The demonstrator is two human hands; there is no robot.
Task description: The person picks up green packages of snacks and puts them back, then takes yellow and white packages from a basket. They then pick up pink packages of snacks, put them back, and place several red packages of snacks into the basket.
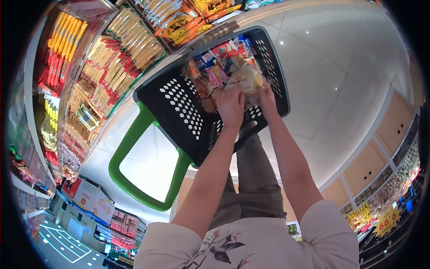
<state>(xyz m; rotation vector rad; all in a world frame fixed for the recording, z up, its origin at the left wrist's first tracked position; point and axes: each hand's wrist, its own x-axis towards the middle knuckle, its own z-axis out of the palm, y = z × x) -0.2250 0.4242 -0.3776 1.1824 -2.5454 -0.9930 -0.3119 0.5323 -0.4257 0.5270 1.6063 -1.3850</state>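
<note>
A pale floral-print top and two bare forearms lie nearest the camera, above a glossy white tiled floor (340, 71) in a supermarket aisle. Left hand (230, 105) and right hand (267, 96), fingers clamped on a pale yellow snack bag (244, 80), hold it over the packets filling a black perforated shopping basket (179, 103) with a green handle (130, 148). Snack shelves (103, 67) stand just beside the basket; a yellow sign (387, 221) reads "66 6".

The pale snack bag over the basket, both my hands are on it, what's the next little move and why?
Probably lower the pale snack bag and let go. Both the left hand and right hand hold it just above the packets already piled in the black basket, so it seems to have only a short drop left before it rests on them.
</note>
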